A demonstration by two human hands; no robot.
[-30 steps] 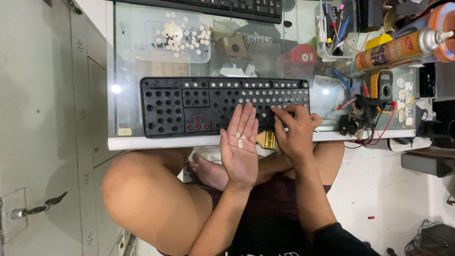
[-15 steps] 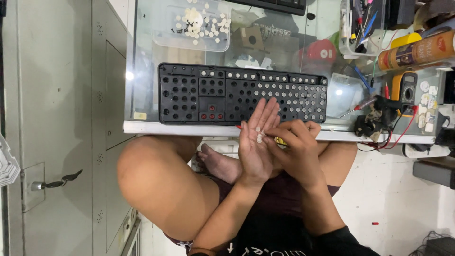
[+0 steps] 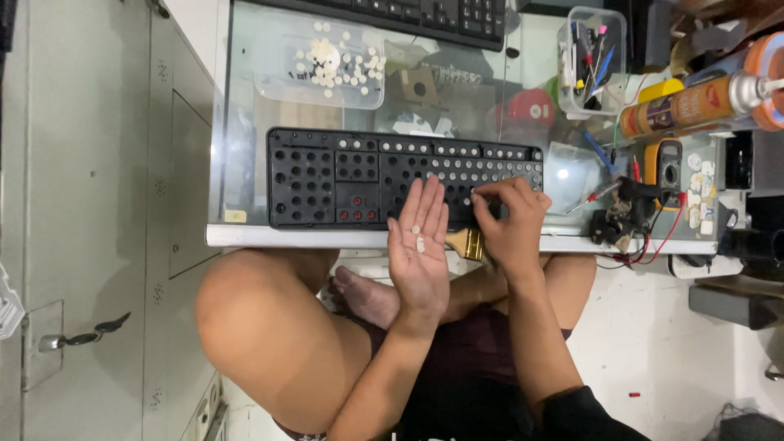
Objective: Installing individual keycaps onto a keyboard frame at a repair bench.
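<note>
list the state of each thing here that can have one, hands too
left hand: open, palm up, a few small white pieces lying on it
right hand: fingertips pinched down on the keyboard frame
keyboard frame: keycaps off, flat on the glass table, white pieces seated in part of its holes
clear tray: uncovered, loose white pieces inside
clear tub: open-topped, upright tools inside
cabinet door: closed

1. Small electronics repair workshop, prob. home-run.
2. Glass worktop [image 3: 245, 147] w/ stripped keyboard [image 3: 351, 175], keycaps off.
3. Clear tray [image 3: 269, 82] of loose white parts.
4. Multimeter [image 3: 668, 163] w/ red leads, spray can [image 3: 694, 102], tool tub [image 3: 592, 57] at one end.
5. Person sits cross-legged on floor; grey metal cabinet [image 3: 98, 229] beside.
</note>
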